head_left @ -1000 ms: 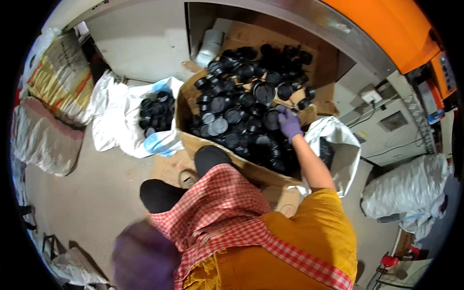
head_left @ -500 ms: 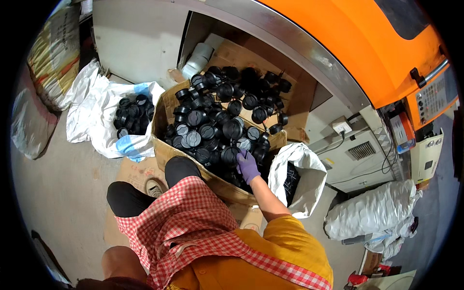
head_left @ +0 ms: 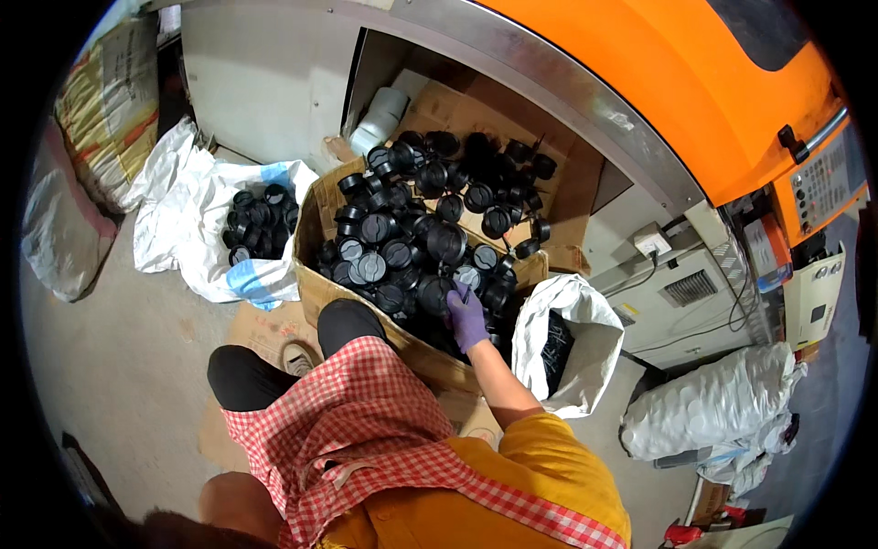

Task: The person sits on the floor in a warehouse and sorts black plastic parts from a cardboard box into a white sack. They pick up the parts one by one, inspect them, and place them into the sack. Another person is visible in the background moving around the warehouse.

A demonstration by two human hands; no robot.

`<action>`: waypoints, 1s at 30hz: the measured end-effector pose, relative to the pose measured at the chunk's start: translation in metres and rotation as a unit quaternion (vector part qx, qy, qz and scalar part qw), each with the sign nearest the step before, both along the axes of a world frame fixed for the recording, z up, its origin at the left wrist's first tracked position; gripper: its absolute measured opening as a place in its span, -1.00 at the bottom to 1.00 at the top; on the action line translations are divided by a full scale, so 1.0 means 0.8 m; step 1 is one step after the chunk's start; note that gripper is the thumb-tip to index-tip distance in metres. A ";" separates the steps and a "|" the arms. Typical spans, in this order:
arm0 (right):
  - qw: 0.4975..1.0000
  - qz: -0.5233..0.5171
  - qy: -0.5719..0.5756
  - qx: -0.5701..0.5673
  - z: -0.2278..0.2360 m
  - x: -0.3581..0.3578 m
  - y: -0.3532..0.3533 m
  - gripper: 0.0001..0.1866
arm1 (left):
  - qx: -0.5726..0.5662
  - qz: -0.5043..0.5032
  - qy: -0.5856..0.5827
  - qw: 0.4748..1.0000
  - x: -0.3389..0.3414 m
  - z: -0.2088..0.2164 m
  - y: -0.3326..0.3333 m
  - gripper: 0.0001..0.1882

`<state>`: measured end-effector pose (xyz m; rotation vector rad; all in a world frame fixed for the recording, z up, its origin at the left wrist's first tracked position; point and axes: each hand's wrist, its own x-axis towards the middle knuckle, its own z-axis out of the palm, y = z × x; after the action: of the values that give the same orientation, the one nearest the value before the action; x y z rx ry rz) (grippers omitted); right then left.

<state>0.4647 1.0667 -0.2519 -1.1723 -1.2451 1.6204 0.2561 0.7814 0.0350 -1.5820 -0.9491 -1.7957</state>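
Note:
My right hand (head_left: 468, 318), in a purple glove, reaches into the near right side of a large cardboard box (head_left: 425, 363). Its fingers close on the edge of a round black plastic cap (head_left: 433, 295). Many similar black caps (head_left: 377, 227) are heaped loosely in the box, some with greyish shine on their tops. More caps (head_left: 495, 220) lie beyond the box on a cardboard sheet under the machine. My left hand is out of sight; only part of a bent bare arm (head_left: 240, 503) shows at the lower left.
To the left stands a white sack (head_left: 187, 242) holding black caps (head_left: 261, 220). A second white sack (head_left: 590, 361) with thin dark pieces touches the box's right side. An orange machine (head_left: 631, 82) overhangs the far right. A filled silvery sack (head_left: 700, 403) lies on the floor at right.
The view has shifted slightly, so everything sits a little to the right and lower. My right hand stays at the same cap, its pose barely altered.

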 end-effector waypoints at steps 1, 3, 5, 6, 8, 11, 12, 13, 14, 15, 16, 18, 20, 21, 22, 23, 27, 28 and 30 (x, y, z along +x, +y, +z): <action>1.000 -0.005 0.015 0.006 -0.012 0.002 0.007 -0.64 | 0.000 0.002 -0.002 1.000 0.001 0.001 0.001 -0.55; 1.000 0.011 0.009 -0.003 -0.001 0.001 0.002 -0.64 | 0.002 0.008 0.000 1.000 0.001 0.000 -0.002 -0.54; 1.000 0.010 0.019 -0.011 -0.008 0.006 0.002 -0.64 | 0.002 0.011 0.000 1.000 0.001 -0.001 -0.004 -0.53; 0.999 0.006 0.036 -0.003 -0.022 0.008 0.006 -0.64 | 0.004 0.009 0.000 1.000 0.000 0.000 -0.004 -0.53; 0.999 0.003 0.038 0.002 -0.026 0.007 0.006 -0.64 | 0.008 0.007 -0.006 1.000 0.001 -0.005 -0.004 -0.52; 0.999 0.017 0.016 -0.045 -0.001 0.007 -0.003 -0.65 | 0.011 0.014 -0.009 1.000 0.001 -0.006 -0.009 -0.50; 0.999 0.018 0.030 -0.035 -0.003 0.006 -0.001 -0.65 | 0.012 0.014 -0.010 1.000 0.002 -0.007 -0.008 -0.49; 0.999 0.018 0.043 -0.025 -0.007 0.003 0.000 -0.66 | 0.014 0.015 -0.012 1.000 0.000 -0.006 -0.007 -0.49; 0.999 0.019 0.043 -0.024 -0.007 0.002 0.001 -0.66 | 0.016 0.017 -0.011 1.000 0.000 -0.005 -0.008 -0.48; 0.999 0.019 0.041 -0.025 -0.007 0.002 0.000 -0.67 | 0.017 0.019 -0.013 1.000 0.000 -0.005 -0.008 -0.48; 0.999 0.019 0.026 -0.035 -0.005 0.004 -0.001 -0.67 | 0.016 0.019 -0.015 1.000 0.000 -0.006 -0.007 -0.47; 0.999 0.017 0.008 -0.047 0.002 0.001 -0.007 -0.68 | 0.017 0.022 -0.016 0.999 -0.002 -0.005 -0.007 -0.46; 0.999 0.011 0.003 -0.047 0.010 -0.003 -0.011 -0.69 | 0.019 0.025 -0.017 0.999 0.001 -0.005 -0.007 -0.45; 0.999 0.013 0.011 -0.033 0.006 -0.004 -0.011 -0.70 | 0.018 0.028 -0.017 0.999 0.000 -0.004 -0.007 -0.44; 0.999 0.015 0.020 -0.020 -0.002 -0.004 -0.010 -0.70 | 0.019 0.030 -0.016 0.999 0.001 -0.003 -0.007 -0.43; 0.999 0.019 0.028 -0.009 -0.007 -0.005 -0.010 -0.70 | 0.021 0.031 -0.015 0.999 0.000 -0.003 -0.008 -0.43; 0.998 0.029 0.049 0.018 -0.015 0.000 -0.006 -0.69 | 0.026 0.034 -0.019 0.999 -0.003 -0.006 -0.009 -0.40; 0.998 0.029 0.046 0.018 -0.014 0.000 -0.005 -0.69 | 0.026 0.033 -0.021 0.999 -0.004 -0.008 -0.010 -0.40; 0.999 0.026 0.036 0.001 -0.010 -0.003 -0.009 -0.68 | 0.026 0.039 -0.022 0.999 -0.005 -0.005 -0.012 -0.39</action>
<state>0.4626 1.0595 -0.2597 -1.0801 -1.2405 1.6843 0.2524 0.7720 0.0309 -1.4584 -0.9631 -1.7936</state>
